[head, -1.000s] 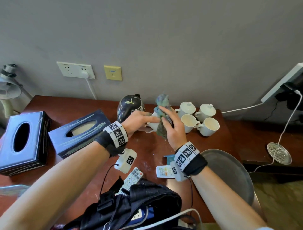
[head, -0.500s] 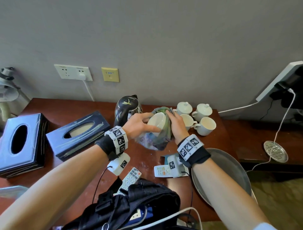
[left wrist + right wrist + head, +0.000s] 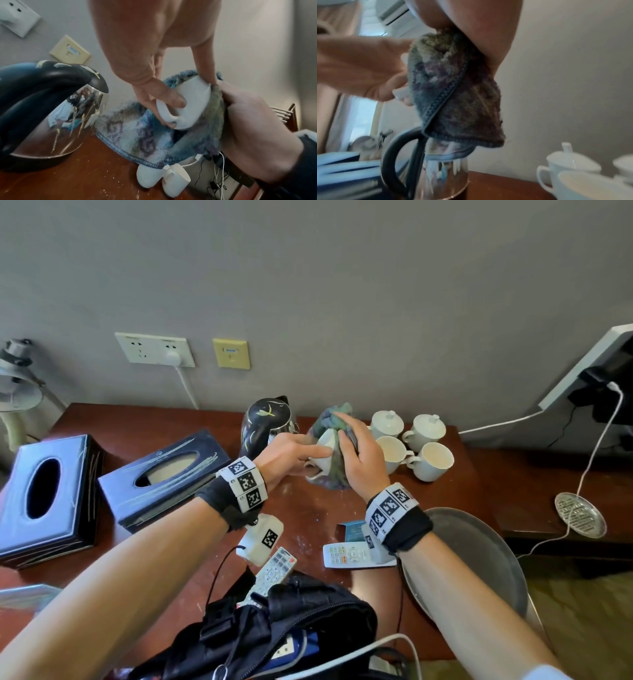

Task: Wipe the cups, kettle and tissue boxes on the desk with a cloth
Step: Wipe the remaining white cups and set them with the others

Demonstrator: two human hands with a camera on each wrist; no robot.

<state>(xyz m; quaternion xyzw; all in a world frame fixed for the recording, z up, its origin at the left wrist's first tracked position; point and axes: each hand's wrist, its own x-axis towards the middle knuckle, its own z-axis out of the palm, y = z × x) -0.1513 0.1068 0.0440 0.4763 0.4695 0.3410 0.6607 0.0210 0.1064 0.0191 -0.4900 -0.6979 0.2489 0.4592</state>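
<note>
head view showed your left hand (image 3: 291,453) clamped on a white cup (image 3: 323,455) held above the desk (image 3: 144,419), fingers curled round its handle side, while your right hand (image 3: 363,460) gripped the cloth (image 3: 334,414) against it. by my reading you were early on: four cups (image 3: 433,460), kettle (image 3: 265,422) and tissue boxes (image 3: 44,494) looked untouched. kettle and cups crowded both sides; room lay nearer you.
</note>
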